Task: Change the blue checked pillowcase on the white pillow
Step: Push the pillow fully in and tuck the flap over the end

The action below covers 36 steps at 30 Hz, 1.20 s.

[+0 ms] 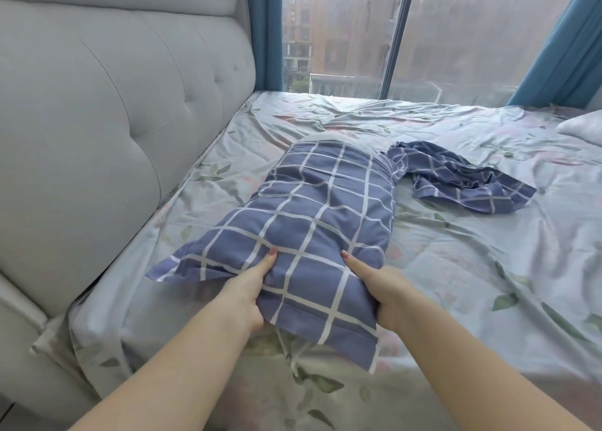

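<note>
While both hands hold its near end, the white pillow (pixel 329 136) lies lengthwise on the floral bedsheet (pixel 472 267), far end pointing at the window (pixel 345 29). The blue checked pillowcase (pixel 312 215) covers nearly all of it. Only a thin strip of white shows at the far end, past the case's opening. Case is wrinkled across the middle, and its flat flange sticks out at both near corners.

Left hand (pixel 246 295): thumb flat on top of the fabric, fingers curled under the near left side, gripping case and pillow together. Right hand (pixel 386 295): mirrored, thumb on top, fingers wrapped under the near right side. Fingertips are hidden under the pillow, so can't tell how deep either grip goes. Can't tell if the near end is lifted off the bedsheet or resting on it.

Second blue checked pillowcase (pixel 462 183), empty and crumpled, lies on the bedsheet just right of the pillow's far end. One corner touches or nearly touches the covered pillow; can't tell which.

Bedsheet is pale, rumpled, leaf print. Grey tufted headboard (pixel 114 121) runs along the left side. Another white pillow corner (pixel 583 127) pokes in at the right edge, well apart from the rest. Blue curtains (pixel 260 29) flank the window. Glass is wet, with blurred buildings behind it.
</note>
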Tool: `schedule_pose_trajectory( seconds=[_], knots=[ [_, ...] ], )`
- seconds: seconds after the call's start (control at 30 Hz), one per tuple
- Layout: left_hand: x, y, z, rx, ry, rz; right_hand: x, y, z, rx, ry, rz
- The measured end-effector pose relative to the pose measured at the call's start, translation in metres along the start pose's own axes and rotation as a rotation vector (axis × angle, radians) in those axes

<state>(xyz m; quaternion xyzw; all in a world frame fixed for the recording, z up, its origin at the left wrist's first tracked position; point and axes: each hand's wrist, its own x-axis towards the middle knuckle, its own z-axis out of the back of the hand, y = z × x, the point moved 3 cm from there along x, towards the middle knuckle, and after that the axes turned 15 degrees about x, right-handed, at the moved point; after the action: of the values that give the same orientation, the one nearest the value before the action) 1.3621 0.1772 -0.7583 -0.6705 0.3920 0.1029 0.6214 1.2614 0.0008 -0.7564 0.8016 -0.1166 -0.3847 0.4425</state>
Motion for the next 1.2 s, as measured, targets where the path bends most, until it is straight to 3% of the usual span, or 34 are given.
schedule_pose_trajectory(
  seconds=[0.2,0.27,0.4,0.57,0.63,0.7,0.77,0.93,1.03,1.2],
  knots=[
    [0.003,-0.047,0.044,-0.12,-0.331,-0.252,-0.023,-0.02,-0.031,0.206,0.299,-0.137],
    [-0.007,-0.045,0.045,-0.08,-0.272,-0.228,-0.023,-0.03,-0.041,0.217,0.267,-0.109],
    [-0.014,-0.02,0.032,-0.014,-0.073,-0.018,-0.017,-0.046,-0.053,0.196,0.246,-0.1],
    [-0.001,-0.004,0.026,-0.021,-0.152,0.028,-0.015,-0.049,-0.059,0.203,0.208,-0.056],
    [0.01,-0.004,0.028,-0.053,-0.223,-0.039,-0.015,-0.05,-0.06,0.241,0.183,-0.03],
    [0.01,-0.009,0.028,0.083,-0.4,-0.163,-0.015,-0.052,-0.061,0.281,0.144,-0.002],
    [0.008,-0.01,0.022,0.164,-0.45,-0.256,-0.014,-0.052,-0.062,0.311,0.126,0.007],
    [0.015,-0.01,0.018,-0.094,-0.164,-0.176,-0.01,-0.047,-0.061,0.345,0.197,-0.045],
    [0.012,-0.02,0.023,-0.101,-0.129,-0.204,-0.014,-0.044,-0.063,0.333,0.237,-0.05],
    [-0.01,-0.021,0.022,0.201,-0.477,-0.294,-0.019,-0.041,-0.066,0.327,0.134,0.006]
  ],
)
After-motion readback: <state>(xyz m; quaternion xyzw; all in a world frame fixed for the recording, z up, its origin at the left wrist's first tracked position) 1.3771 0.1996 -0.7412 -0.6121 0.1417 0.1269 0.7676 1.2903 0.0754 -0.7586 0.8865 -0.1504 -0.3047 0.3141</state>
